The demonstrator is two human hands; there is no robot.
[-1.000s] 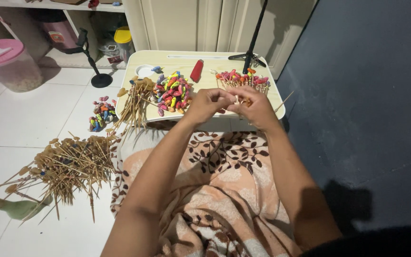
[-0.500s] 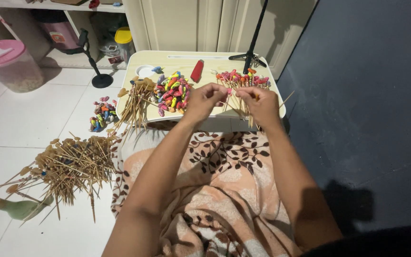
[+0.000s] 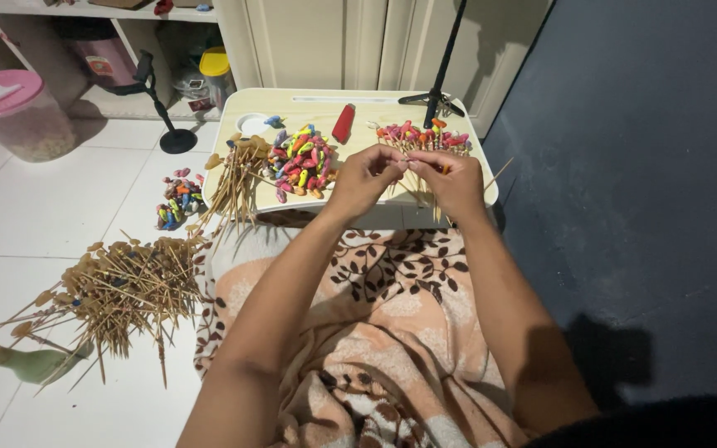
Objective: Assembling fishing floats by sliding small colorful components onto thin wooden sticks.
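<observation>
Both hands meet over the table's [image 3: 234, 137] front edge, right of centre. Left hand [image 3: 364, 177] and right hand [image 3: 456, 178] both pinch a thin stick [image 3: 419, 166] between them. Long axis roughly left-right; stick's far end hidden. Finished sticks [image 3: 425, 137] lie just behind the hands; balloons [image 3: 300, 162] pile nearer the left hand.

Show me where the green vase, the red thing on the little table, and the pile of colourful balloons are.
green vase [image 3: 22, 362], head view, on its body.
red object [image 3: 343, 124], head view, on its middle.
balloon pile [image 3: 300, 161], head view, on the heap's centre.
</observation>
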